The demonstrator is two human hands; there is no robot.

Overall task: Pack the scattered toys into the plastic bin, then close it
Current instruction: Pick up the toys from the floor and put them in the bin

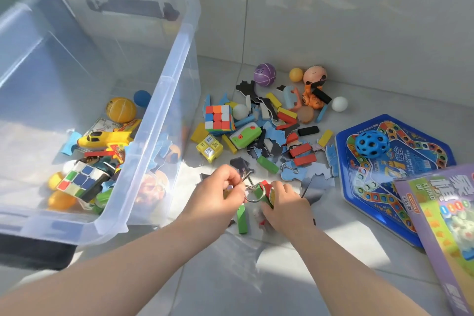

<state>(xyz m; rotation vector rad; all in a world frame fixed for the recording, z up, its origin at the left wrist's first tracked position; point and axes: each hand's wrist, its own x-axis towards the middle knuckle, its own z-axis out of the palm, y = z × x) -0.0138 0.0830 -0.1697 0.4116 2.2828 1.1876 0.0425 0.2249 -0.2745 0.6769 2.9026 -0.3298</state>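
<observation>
The clear plastic bin [169, 90] stands open at the left, holding a yellow toy plane [102, 139], a cube puzzle [82, 181], balls and other toys. Scattered toys lie on the floor to its right: a colourful cube [219, 118], coloured blocks, puzzle pieces, a purple ball [264, 74]. My left hand [218, 192] grips a metal wire ring puzzle [250, 187] near the bin's front corner. My right hand [282, 204] is curled around red and green blocks [266, 188] right beside it. A green block [242, 218] lies between my wrists.
A blue hexagonal game board [410, 187] with a blue holed ball [372, 146] on it lies at the right. A purple game box [441, 226] overlaps its near edge. A dark lid [33, 251] lies under the bin's front. A grey wall runs behind the toys.
</observation>
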